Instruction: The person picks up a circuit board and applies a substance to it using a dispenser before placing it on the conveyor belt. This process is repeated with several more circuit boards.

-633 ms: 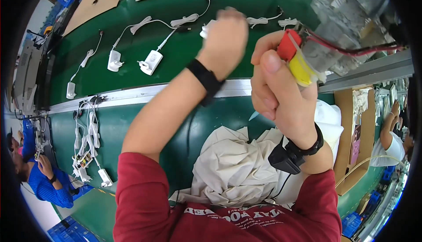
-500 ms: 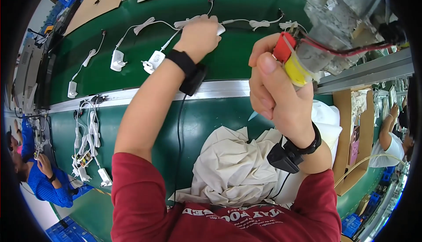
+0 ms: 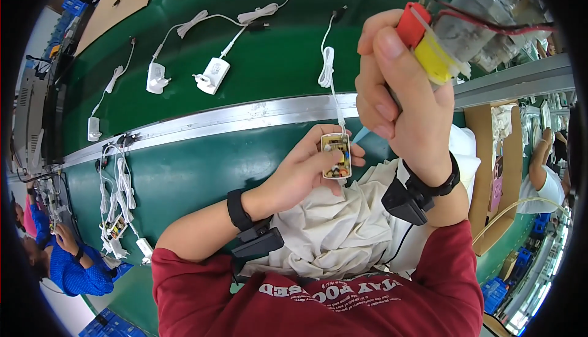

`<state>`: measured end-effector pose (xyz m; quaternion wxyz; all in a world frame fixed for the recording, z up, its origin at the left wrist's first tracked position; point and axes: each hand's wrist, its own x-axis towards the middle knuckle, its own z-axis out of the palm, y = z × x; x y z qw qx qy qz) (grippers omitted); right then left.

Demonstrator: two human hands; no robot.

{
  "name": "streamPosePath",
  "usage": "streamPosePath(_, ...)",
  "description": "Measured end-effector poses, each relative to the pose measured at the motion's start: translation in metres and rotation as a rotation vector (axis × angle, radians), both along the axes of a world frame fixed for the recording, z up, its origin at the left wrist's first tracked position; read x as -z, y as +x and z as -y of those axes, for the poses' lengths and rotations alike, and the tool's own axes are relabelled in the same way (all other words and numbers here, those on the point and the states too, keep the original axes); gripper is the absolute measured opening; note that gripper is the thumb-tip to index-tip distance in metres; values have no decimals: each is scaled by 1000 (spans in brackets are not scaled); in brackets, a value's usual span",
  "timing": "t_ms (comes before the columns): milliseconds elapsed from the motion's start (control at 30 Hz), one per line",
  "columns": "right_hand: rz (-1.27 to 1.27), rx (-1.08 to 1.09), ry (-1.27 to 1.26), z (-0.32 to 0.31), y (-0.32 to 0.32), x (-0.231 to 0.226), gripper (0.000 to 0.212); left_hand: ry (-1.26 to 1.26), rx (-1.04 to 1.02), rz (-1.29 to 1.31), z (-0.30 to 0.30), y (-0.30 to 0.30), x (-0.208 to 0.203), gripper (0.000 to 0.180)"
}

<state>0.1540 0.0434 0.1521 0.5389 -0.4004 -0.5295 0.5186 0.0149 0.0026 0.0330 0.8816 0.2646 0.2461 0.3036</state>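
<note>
In the middle of the frame I hold an open charger half, a small white shell with its circuit board and coloured parts facing up. My left hand is closed around it, thumb along its left edge and fingers curled behind. From its top a white cable runs upward over the metal rail onto the green belt, where part of it is bundled in a coil.

Just to the right and higher, my right hand is clamped around a power tool with a red and yellow collar and a grey body, red and black wires trailing from it toward the upper right. The tool's tip is hidden behind my fingers, so I cannot tell whether it touches the charger.

Below my hands a cream cloth lies across my lap. On the belt in the upper left lie two white chargers with cables. At the left edge hangs a bunch of cabled chargers, and a person in blue sits in the lower left.
</note>
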Motion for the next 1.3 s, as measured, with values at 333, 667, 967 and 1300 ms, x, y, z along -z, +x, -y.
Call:
streamPosePath(333,-33,-12,-2,1,-13,12,25,44,118,19,1,-6,6,41)
streamPosePath(667,-58,-8,11,4,-12,6,25,2,84,25,2,-2,2,39)
streamPosePath(967,-38,-50,45,3,-18,22,25,-26,75,33,4,-9,14,36)
streamPosePath(1300,-49,-52,35,5,-21,24,25,-18,77,30,4,-10,14,36)
